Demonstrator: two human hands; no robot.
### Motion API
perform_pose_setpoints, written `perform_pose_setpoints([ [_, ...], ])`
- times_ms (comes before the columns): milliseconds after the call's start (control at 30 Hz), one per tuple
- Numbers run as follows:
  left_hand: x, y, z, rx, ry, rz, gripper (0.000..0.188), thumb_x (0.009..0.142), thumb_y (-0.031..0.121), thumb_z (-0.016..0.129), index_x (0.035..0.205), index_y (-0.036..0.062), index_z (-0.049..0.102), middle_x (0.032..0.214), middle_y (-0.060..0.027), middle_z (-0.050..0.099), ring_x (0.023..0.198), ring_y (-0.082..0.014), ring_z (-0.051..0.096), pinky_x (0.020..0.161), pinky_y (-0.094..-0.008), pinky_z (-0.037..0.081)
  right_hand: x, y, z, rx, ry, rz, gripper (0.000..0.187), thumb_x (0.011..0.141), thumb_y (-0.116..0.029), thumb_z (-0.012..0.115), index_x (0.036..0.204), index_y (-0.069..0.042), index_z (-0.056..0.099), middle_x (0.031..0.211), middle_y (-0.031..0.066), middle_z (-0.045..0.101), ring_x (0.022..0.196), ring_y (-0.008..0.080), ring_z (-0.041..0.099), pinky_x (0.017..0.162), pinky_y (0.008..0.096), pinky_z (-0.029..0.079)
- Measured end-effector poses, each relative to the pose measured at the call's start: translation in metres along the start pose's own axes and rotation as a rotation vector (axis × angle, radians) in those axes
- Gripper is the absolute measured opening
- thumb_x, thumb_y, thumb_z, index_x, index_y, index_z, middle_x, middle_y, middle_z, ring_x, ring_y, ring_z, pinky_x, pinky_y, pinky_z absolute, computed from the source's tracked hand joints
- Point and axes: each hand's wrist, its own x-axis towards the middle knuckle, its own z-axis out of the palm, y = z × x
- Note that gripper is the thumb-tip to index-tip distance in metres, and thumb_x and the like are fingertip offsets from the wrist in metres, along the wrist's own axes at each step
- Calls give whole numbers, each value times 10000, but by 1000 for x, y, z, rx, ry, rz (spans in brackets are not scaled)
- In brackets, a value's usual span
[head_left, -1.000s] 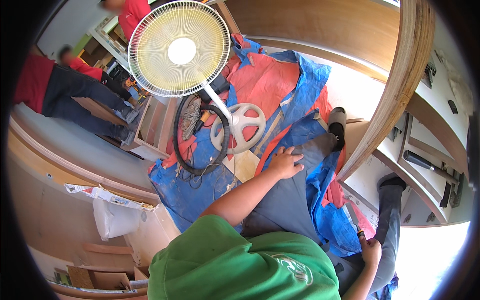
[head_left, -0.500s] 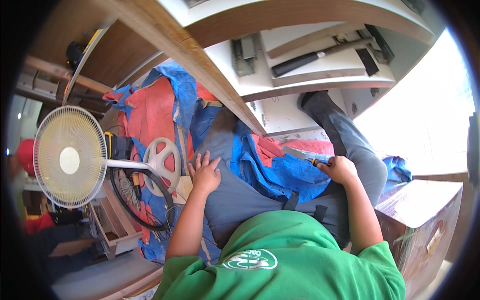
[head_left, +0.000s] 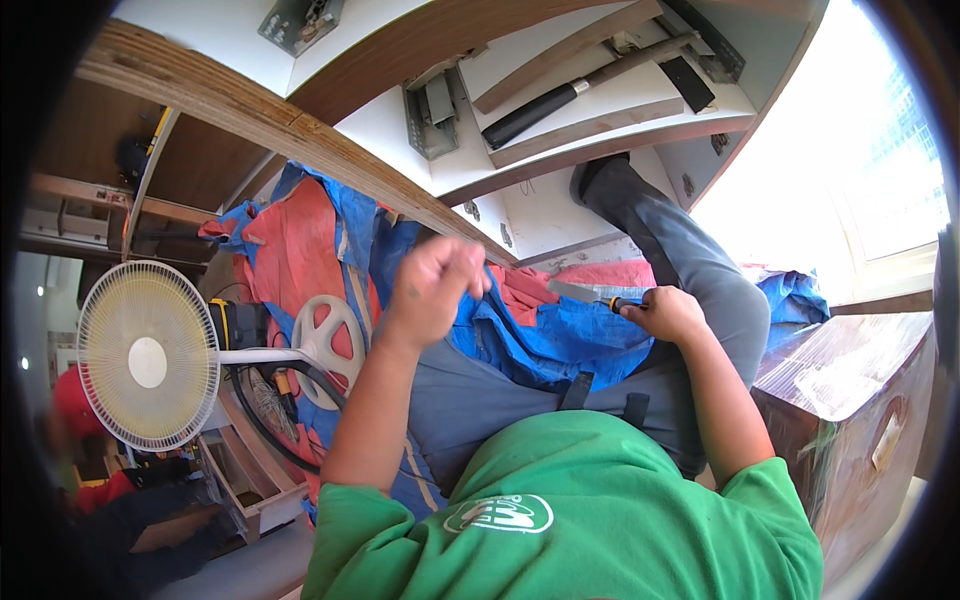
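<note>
My right hand (head_left: 672, 314) is closed round the black and yellow handle of a putty knife (head_left: 573, 291). Its flat metal blade points left over the blue and red tarp (head_left: 585, 345), beside my bent right knee. My left hand (head_left: 437, 290) is raised in front of my left thigh, slightly blurred, with its fingers curled in. Nothing shows between them. Just beyond that hand runs a long wooden beam (head_left: 300, 140) along the cabinet's front.
An open cabinet (head_left: 590, 165) ahead holds a long black-handled tool (head_left: 535, 112), wood strips and metal brackets. A fan (head_left: 148, 355) lies at left near a person in red (head_left: 75, 405). A plastic-wrapped box (head_left: 840, 380) stands at right, by a bright window (head_left: 850, 170).
My left hand has lifted off my thigh and moved up and right, its spread fingers now curled. My right hand keeps the putty knife, turned slightly. The view has shifted.
</note>
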Motion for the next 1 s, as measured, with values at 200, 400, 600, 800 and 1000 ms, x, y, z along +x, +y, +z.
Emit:
perform_pose_setpoints([
  [200, 81, 70, 43, -599, 31, 199, 393, 1032, 172, 579, 1386, 19, 502, 1288, -137, 637, 1151, -232, 622, 981, -403, 508, 2, 2, -1, 26, -24, 13, 587, 886, -610, 664, 971, -40, 772, 965, 158, 761, 960, 340, 727, 847, 444, 566],
  [400, 122, 99, 80, -807, 143, 172, 338, 1039, 247, 582, 1307, 41, 587, 1326, -147, 651, 1215, -286, 623, 1024, -464, 507, 4, 5, -2, 23, -54, 20, 605, 887, -625, 650, 957, -36, 770, 973, 168, 759, 966, 343, 725, 853, 445, 564],
  [600, 140, 103, 93, -742, 215, 212, 313, 1010, 255, 645, 1226, 31, 616, 1195, -158, 709, 1129, -286, 659, 992, -449, 512, 6, 9, 0, 39, -39, 2, 608, 886, -625, 650, 948, -34, 774, 945, 166, 759, 951, 341, 728, 845, 446, 567],
  [800, 147, 105, 103, -692, 235, 248, 329, 1001, 276, 666, 1202, 20, 617, 1164, -151, 719, 1102, -268, 667, 972, -419, 511, 5, 8, -2, 40, -46, 4, 602, 888, -623, 653, 934, -35, 778, 937, 164, 759, 940, 341, 730, 838, 445, 569],
  [1000, 144, 101, 98, -689, 299, 266, 341, 1007, 295, 664, 1195, 14, 617, 1153, -148, 722, 1089, -263, 668, 967, -412, 507, 4, 7, -3, 40, -49, 18, 591, 885, -612, 663, 944, -35, 778, 954, 169, 758, 954, 337, 729, 849, 442, 567],
])
